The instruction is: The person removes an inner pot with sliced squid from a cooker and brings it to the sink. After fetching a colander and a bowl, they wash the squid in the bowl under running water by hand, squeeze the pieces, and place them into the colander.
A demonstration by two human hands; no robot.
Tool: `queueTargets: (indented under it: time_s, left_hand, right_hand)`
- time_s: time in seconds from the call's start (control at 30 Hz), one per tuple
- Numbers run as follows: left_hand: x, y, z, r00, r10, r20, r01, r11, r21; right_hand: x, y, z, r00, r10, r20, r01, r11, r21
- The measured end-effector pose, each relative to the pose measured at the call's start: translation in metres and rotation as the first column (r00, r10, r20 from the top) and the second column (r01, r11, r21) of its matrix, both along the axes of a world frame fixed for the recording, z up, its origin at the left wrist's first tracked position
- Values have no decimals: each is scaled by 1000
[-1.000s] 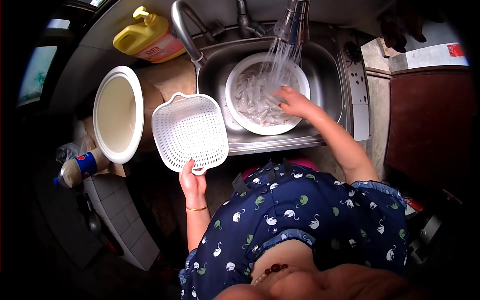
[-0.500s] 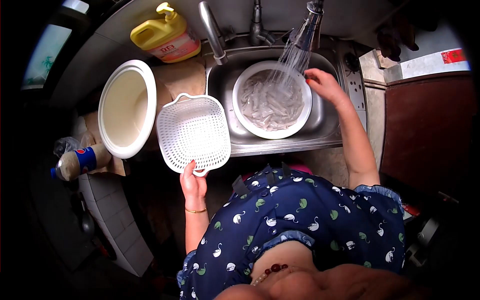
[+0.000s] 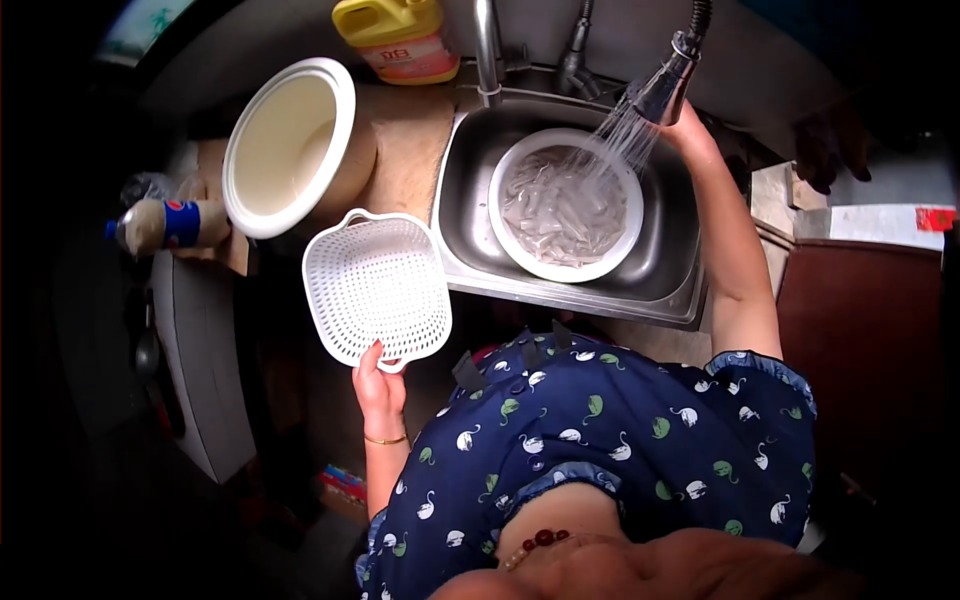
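Water [image 3: 622,140] is running from the spray head [image 3: 668,88] into the white bowl [image 3: 566,273], which sits in the steel sink [image 3: 665,268]; the pale strips [image 3: 560,212] lie wet inside it, seemingly in water already, while none show in the white basket [image 3: 378,285]. As far as can be judged, then, the wetting is under way, and every strip in sight is in the bowl, none moved out. The left hand [image 3: 380,397] is closed on the basket's near handle, thumb over the rim and fingers beneath, holding it just left of the sink, its inside facing up. The right hand [image 3: 690,135] is raised at the spray head, apart from the bowl; its fingers are mostly hidden behind the metal, so I cannot tell whether they clasp it or merely touch. Left of the sink, a large cream pot [image 3: 346,105] stands near a yellow jug [image 3: 408,45].
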State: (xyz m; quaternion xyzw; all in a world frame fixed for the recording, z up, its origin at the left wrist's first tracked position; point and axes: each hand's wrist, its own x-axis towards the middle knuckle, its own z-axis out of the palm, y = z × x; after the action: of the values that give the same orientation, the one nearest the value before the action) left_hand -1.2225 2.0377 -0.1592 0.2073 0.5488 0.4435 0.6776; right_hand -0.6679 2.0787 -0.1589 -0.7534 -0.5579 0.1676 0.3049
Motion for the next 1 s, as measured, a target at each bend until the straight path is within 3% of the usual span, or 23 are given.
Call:
queueTargets:
  time_s: [0.13, 0.27, 0.37, 0.43, 0.53, 0.63, 0.67, 0.7, 0.73, 0.77, 0.8, 0.83, 0.9, 0.93, 0.97, 1.0]
  left_hand:
    - [4, -40, 5, 990, 133, -40, -134, 991, -22]
    - [7, -75, 6, 974, 214, -69, -217, 975, -52]
    - [7, -97, 6, 966, 254, -55, -257, 965, -46]
    - [2, -108, 5, 967, 248, -57, -251, 967, -48]
    - [-16, -124, -2, 968, 241, -73, -246, 966, -74]
    - [-31, -131, -7, 952, 305, -5, -305, 952, -22]
    - [-40, -134, -12, 942, 334, 14, -334, 942, -40]
    - [-47, -136, -12, 935, 352, 51, -352, 936, -19]
    - [-56, -137, -10, 930, 361, 69, -362, 932, -3]
    - [-68, -139, -7, 925, 369, 89, -372, 928, 15]
    - [-81, -139, -3, 916, 385, 111, -388, 922, 7]
    - [-101, -142, -8, 909, 389, 148, -397, 918, 25]
    - [-137, -143, -5, 896, 398, 195, -413, 910, 42]
    - [-134, -150, 6, 884, 418, 209, -434, 900, 38]
    - [-157, -152, 3, 891, 419, 177, -434, 899, 55]
    - [-180, -151, 7, 893, 408, 190, -425, 903, 63]
  right_hand:
    - [5, 13, 10, 995, 96, -42, -99, 992, -80]
    - [13, 17, 9, 976, 161, 147, -151, 985, -79]
    - [15, 19, 8, 983, 140, 118, -120, 979, -164]
    - [13, 19, 9, 986, 161, 42, -158, 984, -77]
    - [10, 16, 10, 985, 158, 76, -155, 987, -42]
    - [38, 1, -51, 963, -15, -271, 64, 983, 173]
    - [50, 5, -72, 905, -132, -404, 169, 984, 58]
    - [30, 2, -49, 863, -166, -477, 180, 984, -16]
    - [54, 11, -86, 985, -131, -110, 128, 991, -32]
    - [43, 1, -79, 962, -4, 274, -10, 999, 46]
    - [0, -11, -34, 948, 22, 317, 65, 963, -260]
    - [-12, -23, -48, 914, -19, 406, 95, 981, -168]
    - [-67, -43, -40, 923, 28, 384, 51, 980, -195]
    - [-71, -56, -33, 902, 40, 429, 110, 942, -318]
    - [-88, -57, -44, 932, 10, 363, 152, 897, -415]
    - [-122, -59, -40, 927, 50, 371, 129, 888, -442]
